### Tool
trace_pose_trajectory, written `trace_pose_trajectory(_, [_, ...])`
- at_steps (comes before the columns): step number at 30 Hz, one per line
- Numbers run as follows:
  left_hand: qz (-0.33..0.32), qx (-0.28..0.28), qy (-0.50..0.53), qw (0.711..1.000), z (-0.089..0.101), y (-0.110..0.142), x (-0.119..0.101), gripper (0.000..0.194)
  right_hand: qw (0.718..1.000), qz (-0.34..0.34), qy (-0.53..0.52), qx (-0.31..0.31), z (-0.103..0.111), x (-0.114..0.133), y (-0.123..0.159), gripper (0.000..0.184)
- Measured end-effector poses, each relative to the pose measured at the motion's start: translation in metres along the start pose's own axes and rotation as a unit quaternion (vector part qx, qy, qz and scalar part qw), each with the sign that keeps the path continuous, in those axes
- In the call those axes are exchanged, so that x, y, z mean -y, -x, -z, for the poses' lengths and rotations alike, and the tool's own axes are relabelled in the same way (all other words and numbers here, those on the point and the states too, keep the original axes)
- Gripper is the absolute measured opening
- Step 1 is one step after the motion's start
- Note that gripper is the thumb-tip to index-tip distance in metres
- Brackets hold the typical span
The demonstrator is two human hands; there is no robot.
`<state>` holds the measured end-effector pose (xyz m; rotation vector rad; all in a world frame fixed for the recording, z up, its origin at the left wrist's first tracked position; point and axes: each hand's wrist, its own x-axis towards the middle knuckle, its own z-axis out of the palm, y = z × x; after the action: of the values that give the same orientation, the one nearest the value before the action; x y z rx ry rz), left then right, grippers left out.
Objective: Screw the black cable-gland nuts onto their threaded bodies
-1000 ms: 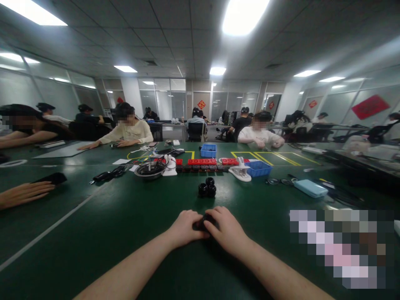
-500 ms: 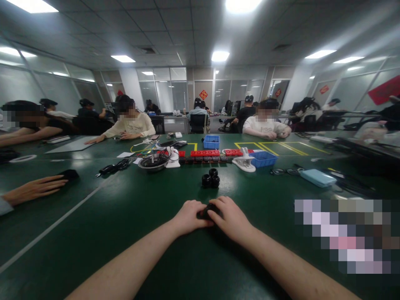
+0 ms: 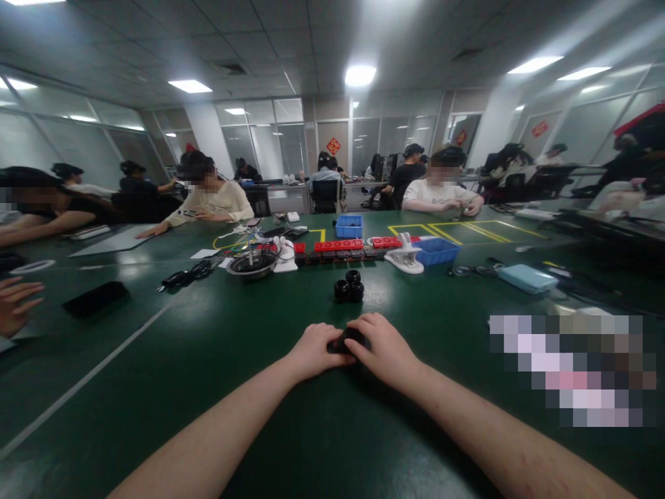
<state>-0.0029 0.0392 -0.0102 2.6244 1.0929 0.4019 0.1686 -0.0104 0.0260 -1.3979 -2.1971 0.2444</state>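
Note:
A small black round piece (image 3: 354,337) is held between my two hands, low over the green table (image 3: 291,443) or resting on it; I cannot tell which. My left hand (image 3: 318,352) grips its left side with thumb and fingers. Curled over the top and right side, my right hand (image 3: 385,350) has its thumb on the near face. The fingers hide much of the piece. Just beyond my hands stands a tight cluster of three glossy black round pieces (image 3: 349,288).
Across the middle lie red power strips (image 3: 337,246), a metal bowl (image 3: 251,265), a white stand (image 3: 405,256) and blue baskets (image 3: 439,251). A light-blue case (image 3: 527,278) is at right. At left, another person's hand (image 3: 15,305) is near a black block (image 3: 96,298).
My view has tipped down slightly. Both my hands keep hold of the black piece with little shift. At left, the other person's hand has drawn back from the black block.

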Motion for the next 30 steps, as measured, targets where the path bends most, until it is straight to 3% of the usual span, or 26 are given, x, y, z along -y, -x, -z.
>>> trace_pose_trajectory(20, [-0.025, 0.008, 0.029, 0.999, 0.0050, 0.0016, -0.0030, 0.031, 1.000, 0.006, 0.013, 0.013, 0.0030, 0.0014, -0.0008, 0.024])
trace_pose_trajectory(30, [-0.007, 0.016, 0.013, 1.000, 0.0046, 0.0004, -0.0039, 0.030, 0.998, 0.040, 0.039, 0.022, 0.0026, -0.0047, -0.0026, 0.031])
